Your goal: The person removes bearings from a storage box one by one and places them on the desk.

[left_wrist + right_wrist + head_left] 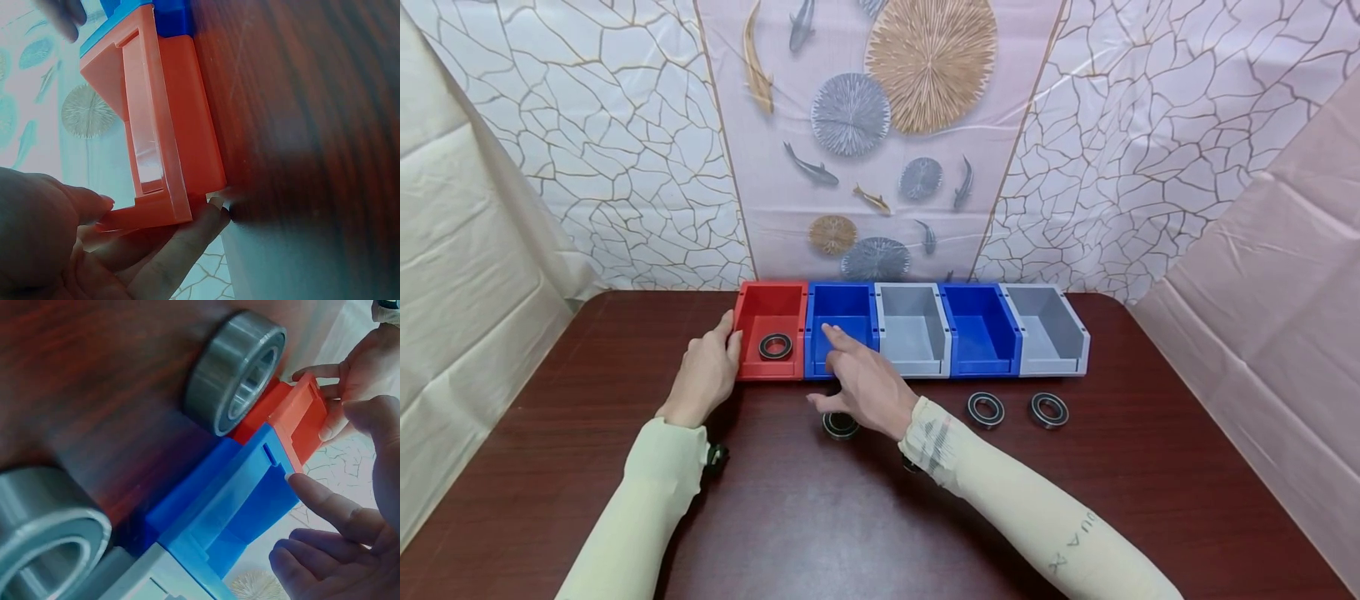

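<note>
My left hand [702,375] grips the outer left side of the red bin [745,367], thumb at the upper rim and fingers along the outside wall. A ball bearing [775,347] lies inside that bin. My right hand [868,379] is held over the front of the blue bin [842,300] beside it, fingers spread, nothing between them. Just below its thumb, a second bearing [840,427] rests on the table. The right wrist view shows this bearing [234,372] in front of the bins, with another bearing [50,531] near the grey bin, which my hand hides in the head view.
To the right, the row continues with a grey bin [913,367], another blue bin [985,367] and a second grey bin [1052,366]. Two more bearings, a nearer one [985,410] and a right-hand one [1048,410], lie before them on the dark wooden table [790,533]. Patterned cloth [640,150] hangs behind.
</note>
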A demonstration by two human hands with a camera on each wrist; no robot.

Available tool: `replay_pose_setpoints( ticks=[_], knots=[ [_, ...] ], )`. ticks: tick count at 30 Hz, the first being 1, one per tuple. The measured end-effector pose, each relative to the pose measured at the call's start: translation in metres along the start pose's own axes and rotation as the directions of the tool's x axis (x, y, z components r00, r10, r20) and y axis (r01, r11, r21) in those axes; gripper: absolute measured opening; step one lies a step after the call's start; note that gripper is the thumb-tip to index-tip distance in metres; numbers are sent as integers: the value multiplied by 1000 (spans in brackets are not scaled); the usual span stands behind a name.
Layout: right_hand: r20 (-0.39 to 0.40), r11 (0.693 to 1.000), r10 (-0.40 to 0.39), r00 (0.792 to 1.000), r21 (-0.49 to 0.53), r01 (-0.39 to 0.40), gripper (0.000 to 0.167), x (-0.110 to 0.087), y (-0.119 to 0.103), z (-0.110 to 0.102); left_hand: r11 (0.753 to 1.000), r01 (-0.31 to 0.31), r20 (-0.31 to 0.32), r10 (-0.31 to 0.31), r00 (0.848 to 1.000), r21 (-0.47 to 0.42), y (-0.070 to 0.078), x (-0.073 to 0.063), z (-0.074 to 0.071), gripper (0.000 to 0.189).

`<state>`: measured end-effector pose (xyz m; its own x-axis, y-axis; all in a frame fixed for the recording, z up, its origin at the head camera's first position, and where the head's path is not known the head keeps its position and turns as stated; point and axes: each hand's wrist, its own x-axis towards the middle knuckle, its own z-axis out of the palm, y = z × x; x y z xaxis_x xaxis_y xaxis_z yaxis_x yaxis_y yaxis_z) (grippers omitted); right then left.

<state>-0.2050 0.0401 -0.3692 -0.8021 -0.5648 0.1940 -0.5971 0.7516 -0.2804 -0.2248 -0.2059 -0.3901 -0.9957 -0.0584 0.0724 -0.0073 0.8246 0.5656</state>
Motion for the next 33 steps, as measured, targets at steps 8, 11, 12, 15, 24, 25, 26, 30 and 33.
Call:
replay_pose_setpoints(
  ticks=[8,11,12,15,24,25,26,30,33],
  knots=[
    [-1,1000,27,1000,4,-27,48,12,-5,-7,1000,-8,-5,8,1000,1,0,0,0,60],
    [2,999,31,1000,-8,-31,51,15,-7,-9,1000,-5,-2,5,1000,2,0,0,0,60],
    [2,999,32,999,-15,-32,51,16,-7,-9,1000,-3,2,3,1000,1,0,1,0,60],
    [-11,999,32,999,-22,-33,51,19,-9,-9,1000,4,10,-4,1000,-1,0,1,-1,61],
    [-30,1000,31,999,-4,-31,55,30,-10,-12,1000,2,6,-2,1000,1,1,0,-1,61],
    [-34,1000,29,999,-1,-30,55,32,-10,-12,1000,1,4,-1,1000,3,1,0,-1,61],
    [-36,1000,29,999,1,-29,55,33,-10,-13,1000,1,2,-1,1000,4,1,0,-1,61],
    [-41,1000,28,999,14,-28,56,38,-10,-15,1000,10,4,-10,1000,5,1,0,-1,61],
    [-27,999,34,999,20,-33,57,41,-9,-16,1000,11,10,-11,1000,4,1,0,-1,61]
  ],
)
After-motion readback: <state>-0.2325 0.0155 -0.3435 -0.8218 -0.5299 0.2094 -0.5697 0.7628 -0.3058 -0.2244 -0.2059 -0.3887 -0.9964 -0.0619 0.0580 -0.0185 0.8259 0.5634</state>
